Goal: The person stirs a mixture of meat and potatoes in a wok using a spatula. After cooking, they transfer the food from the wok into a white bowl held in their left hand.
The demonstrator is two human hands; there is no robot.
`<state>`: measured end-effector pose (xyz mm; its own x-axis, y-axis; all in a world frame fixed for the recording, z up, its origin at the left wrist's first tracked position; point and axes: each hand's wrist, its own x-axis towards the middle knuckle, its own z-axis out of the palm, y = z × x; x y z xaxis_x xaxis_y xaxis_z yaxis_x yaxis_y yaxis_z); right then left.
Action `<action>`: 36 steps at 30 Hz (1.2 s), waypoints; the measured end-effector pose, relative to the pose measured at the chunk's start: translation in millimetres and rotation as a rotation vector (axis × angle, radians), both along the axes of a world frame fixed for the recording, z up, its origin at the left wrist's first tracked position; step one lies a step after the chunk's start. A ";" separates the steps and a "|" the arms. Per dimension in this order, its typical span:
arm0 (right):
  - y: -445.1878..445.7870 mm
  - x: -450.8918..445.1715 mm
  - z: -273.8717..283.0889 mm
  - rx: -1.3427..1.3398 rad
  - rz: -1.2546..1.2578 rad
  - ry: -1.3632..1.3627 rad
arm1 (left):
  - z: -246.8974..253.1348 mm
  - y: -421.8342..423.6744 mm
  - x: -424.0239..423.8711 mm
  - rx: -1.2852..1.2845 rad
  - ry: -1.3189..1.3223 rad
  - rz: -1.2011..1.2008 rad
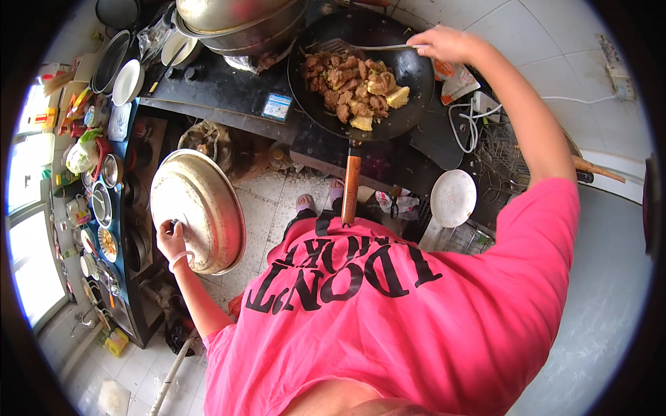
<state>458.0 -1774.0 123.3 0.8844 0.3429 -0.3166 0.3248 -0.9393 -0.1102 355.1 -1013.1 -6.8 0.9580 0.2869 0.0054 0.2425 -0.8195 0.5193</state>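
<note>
My left hand [171, 240] grips the knob of a domed metal lid [200, 208], held out over the floor at my left side. At the upper right, my right hand [448, 46] holds the handle end of a metal spatula [385, 48]. The spatula's slotted blade rests at the far left of the food in a black wok [416, 78]. Browned chunks of meat [338, 78] and several yellowish pieces [398, 97] lie in the wok. Its wooden handle [352, 182] points towards my body.
A large lidded metal pot [239, 26] stands left of the wok. A blue-topped counter [125, 182] with bowls and dishes runs along the left. To the right are a white plate [453, 198], a wire rack [502, 151] and a white power cable [468, 127].
</note>
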 end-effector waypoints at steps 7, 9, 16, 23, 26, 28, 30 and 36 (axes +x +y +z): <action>100.1 -141.0 84.6 -0.575 -0.030 -0.162 | -4.6 6.2 -2.8 0.003 -0.005 0.029; 110.2 -176.1 95.2 -0.588 -0.074 -0.207 | -6.6 6.2 1.6 0.002 -0.002 0.012; 152.3 -242.3 131.2 -0.689 -0.161 -0.102 | -15.8 6.3 21.5 -0.027 -0.018 -0.044; 146.9 -234.2 14.2 -0.455 -0.227 -0.085 | -23.0 1.4 33.7 -0.059 -0.011 -0.067; 155.9 -220.2 -29.5 -0.509 -0.311 -0.166 | -24.0 2.2 34.2 -0.037 -0.009 -0.073; 160.3 -205.6 -49.9 -0.494 -0.412 -0.178 | -23.0 3.2 34.2 -0.020 0.004 -0.070; 149.5 -193.2 -51.8 -0.423 -0.465 -0.184 | -29.9 9.4 35.7 -0.016 -0.010 -0.082; 156.0 -229.2 62.5 -0.079 -0.613 0.053 | -23.6 16.0 26.9 -0.049 -0.021 -0.054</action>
